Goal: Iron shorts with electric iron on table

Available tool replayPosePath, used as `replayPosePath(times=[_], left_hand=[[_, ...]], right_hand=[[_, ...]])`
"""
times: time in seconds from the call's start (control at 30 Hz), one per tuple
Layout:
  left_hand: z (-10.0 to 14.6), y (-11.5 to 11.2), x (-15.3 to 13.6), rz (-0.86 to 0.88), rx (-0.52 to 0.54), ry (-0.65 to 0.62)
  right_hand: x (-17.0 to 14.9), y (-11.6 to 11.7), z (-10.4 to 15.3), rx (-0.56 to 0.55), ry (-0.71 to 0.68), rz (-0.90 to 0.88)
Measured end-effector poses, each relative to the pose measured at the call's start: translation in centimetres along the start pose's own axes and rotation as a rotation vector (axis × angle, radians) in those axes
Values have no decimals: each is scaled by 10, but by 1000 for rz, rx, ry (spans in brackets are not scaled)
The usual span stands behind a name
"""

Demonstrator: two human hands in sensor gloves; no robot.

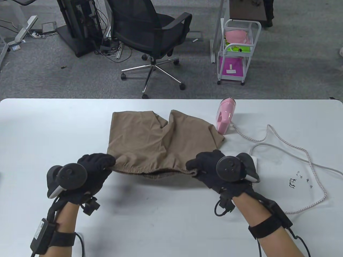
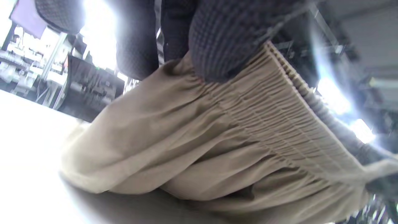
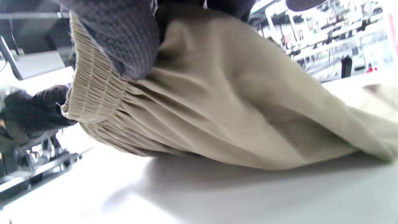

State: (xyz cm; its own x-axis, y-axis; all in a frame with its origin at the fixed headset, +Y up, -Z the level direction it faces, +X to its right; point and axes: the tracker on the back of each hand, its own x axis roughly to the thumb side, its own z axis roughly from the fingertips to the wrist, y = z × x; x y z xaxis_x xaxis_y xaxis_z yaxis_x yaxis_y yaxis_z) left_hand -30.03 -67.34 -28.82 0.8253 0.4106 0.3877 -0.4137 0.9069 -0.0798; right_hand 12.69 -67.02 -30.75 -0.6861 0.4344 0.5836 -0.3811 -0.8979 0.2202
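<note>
Tan shorts [image 1: 158, 139] lay on the white table [image 1: 53, 128], leg openings toward the far edge, elastic waistband toward the person. Left hand [image 1: 92, 171] gripped the waistband's left end; right hand [image 1: 207, 168] gripped its right end. Both wrist views confirmed gloved fingers [image 2: 217, 46] closed over the gathered elastic, with the waistband edge raised off the table and a shadow beneath it; the legs rested flat.

Pink iron [image 1: 225, 119] sat on the table just beside the right leg of the shorts, at its far right corner, touching or nearly so; contact could not be resolved. Its braided cord [image 1: 294, 148] ran in loops across the table's right side, passing behind the right hand. A flat white object [image 1: 254, 160] lay partly hidden under the right hand's tracker. Small dark bits [image 1: 297, 180] lay scattered near the cord.

Beyond the table: black office chair [image 1: 152, 32] and a white trolley [image 1: 237, 48] holding pink items.
</note>
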Motion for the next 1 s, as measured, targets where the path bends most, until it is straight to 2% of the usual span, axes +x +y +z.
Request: replayPosePath(times=[0.1,0.17,0.23,0.33,0.4,0.47,0.73,0.9,1.0], left_hand=[[15,-28,-9,-37,-125,27],[23,-48,-13,-98,-247,50],[26,-62,-12,-146,-341,57],[31,-75,-4,-282,-467,44],[33,-74,2,-319,-456,13],[36,-75,6,-314,-510,17],[51,-75,15,-336,-625,-10],[58,-78,23,-369,-650,-24],[54,-77,25,-377,-632,-36]], right_hand=[[4,31,5,74,9,24],[8,54,6,131,17,25],[12,70,6,222,6,64],[15,90,9,303,-9,148],[16,100,13,363,-8,158],[17,107,19,385,-16,161],[27,110,36,418,-65,180],[29,113,40,427,-101,127],[30,114,40,418,-105,125]])
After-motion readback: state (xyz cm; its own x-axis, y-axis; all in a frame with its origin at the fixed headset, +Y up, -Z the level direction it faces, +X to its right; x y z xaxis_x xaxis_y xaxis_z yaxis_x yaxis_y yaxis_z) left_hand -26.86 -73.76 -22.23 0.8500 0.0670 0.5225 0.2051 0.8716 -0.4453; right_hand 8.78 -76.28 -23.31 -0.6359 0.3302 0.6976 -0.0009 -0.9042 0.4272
